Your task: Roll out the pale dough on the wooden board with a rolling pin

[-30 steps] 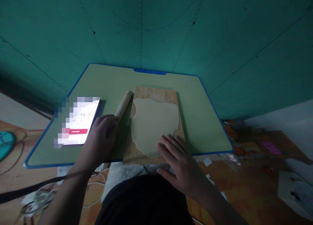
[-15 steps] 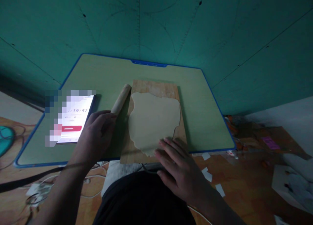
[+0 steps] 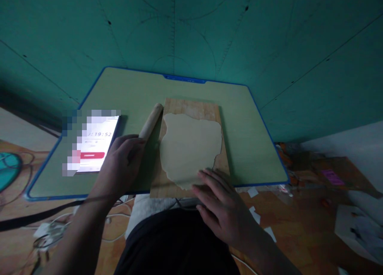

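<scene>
Left hand [image 3: 124, 157] is gripping a rolling pin [image 3: 151, 120] at 9 o'clock of the board [image 3: 191, 105]. Right hand [image 3: 220, 203] is resting open at 5 o'clock of the dough [image 3: 191, 147], which is lying on the board, mid-bench [image 3: 245, 139].

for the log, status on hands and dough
Left hand on rolling pin. Right hand open. Dough flat on wooden board, fingers over near right edge. Phone beside left hand.

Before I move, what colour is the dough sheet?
The dough sheet is pale beige, clearest in the head view.
</scene>
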Demonstrator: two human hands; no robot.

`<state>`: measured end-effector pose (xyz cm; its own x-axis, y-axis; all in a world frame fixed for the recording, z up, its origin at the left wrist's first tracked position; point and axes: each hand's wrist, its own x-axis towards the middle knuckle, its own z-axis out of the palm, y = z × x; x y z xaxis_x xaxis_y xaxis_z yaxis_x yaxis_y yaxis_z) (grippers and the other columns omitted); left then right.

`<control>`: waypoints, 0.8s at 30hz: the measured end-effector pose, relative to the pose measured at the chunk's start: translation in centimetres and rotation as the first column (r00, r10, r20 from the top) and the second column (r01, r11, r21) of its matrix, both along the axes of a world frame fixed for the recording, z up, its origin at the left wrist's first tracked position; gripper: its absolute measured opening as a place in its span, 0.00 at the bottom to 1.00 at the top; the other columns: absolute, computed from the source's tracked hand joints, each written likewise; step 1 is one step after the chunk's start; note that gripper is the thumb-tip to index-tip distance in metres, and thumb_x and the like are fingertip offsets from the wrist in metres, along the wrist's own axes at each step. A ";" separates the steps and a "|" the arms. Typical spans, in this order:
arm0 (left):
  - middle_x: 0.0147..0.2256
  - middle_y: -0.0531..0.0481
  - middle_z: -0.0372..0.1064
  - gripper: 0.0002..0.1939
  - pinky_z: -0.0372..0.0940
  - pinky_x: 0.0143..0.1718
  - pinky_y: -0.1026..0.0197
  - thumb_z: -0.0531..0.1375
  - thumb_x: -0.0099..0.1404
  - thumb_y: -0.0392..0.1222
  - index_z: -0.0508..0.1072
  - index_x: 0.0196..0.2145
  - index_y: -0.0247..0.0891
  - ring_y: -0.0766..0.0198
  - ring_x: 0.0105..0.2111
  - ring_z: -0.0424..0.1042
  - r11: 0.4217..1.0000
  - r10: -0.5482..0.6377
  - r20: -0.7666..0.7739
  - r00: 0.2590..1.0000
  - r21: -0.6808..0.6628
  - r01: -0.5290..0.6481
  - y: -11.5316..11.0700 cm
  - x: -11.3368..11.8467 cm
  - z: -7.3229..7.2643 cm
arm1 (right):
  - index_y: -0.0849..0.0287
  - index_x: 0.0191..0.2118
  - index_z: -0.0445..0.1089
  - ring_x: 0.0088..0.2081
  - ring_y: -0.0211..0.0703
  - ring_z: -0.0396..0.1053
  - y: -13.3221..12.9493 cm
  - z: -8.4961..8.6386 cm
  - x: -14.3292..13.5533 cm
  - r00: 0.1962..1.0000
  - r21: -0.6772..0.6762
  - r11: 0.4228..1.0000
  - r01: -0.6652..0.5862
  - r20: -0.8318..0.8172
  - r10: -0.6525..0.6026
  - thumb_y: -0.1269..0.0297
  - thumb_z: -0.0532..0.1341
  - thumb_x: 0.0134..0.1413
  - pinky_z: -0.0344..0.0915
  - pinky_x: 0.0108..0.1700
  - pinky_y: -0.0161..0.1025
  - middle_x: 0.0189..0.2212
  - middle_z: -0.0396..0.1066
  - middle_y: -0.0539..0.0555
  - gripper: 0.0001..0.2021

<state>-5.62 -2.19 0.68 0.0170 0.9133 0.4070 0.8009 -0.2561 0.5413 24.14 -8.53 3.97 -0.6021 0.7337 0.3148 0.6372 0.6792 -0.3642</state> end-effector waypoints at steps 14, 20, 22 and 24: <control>0.47 0.35 0.75 0.15 0.74 0.43 0.51 0.55 0.73 0.45 0.77 0.44 0.32 0.53 0.44 0.76 1.000 0.003 -0.002 1.000 -0.004 -0.003 0.0 0.0 0.1 | 0.61 0.55 0.72 0.64 0.54 0.64 -0.5 -1.1 1.7 0.997 0.043 0.996 0.080 -0.016 -0.079 0.71 0.58 0.64 0.72 0.60 0.56 0.59 0.69 0.65 0.16; 0.47 0.36 0.75 0.15 0.74 0.43 0.50 0.54 0.72 0.46 0.77 0.43 0.35 0.53 0.44 0.76 1.000 0.011 0.000 1.000 -0.009 -0.011 0.1 0.0 0.0 | 0.61 0.53 0.72 0.65 0.53 0.64 0.7 -0.4 -0.2 1.000 0.058 0.998 -0.003 -0.025 0.005 0.70 0.59 0.64 0.70 0.62 0.55 0.60 0.69 0.66 0.13; 0.46 0.36 0.75 0.15 0.74 0.42 0.51 0.54 0.72 0.47 0.77 0.42 0.35 0.53 0.44 0.76 1.000 0.017 0.005 1.000 -0.019 -0.017 0.1 0.1 0.1 | 0.61 0.52 0.72 0.65 0.54 0.64 1.7 -0.3 -1.0 0.999 0.062 0.998 -0.025 -0.021 0.027 0.69 0.60 0.64 0.69 0.63 0.55 0.60 0.69 0.66 0.12; 0.46 0.37 0.75 0.16 0.74 0.41 0.51 0.53 0.72 0.47 0.77 0.42 0.35 0.53 0.43 0.76 0.999 0.021 0.009 1.000 -0.029 -0.021 0.1 0.2 0.2 | 0.60 0.51 0.72 0.63 0.55 0.66 2.8 -0.2 -1.6 0.999 0.070 0.997 -0.042 -0.018 0.043 0.68 0.62 0.64 0.68 0.62 0.55 0.59 0.70 0.66 0.11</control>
<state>-5.46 -2.13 0.91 -0.0057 0.9246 0.3808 0.8011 -0.2237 0.5552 22.54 -5.76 3.78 -0.6255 0.6838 0.3757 0.6008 0.7293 -0.3272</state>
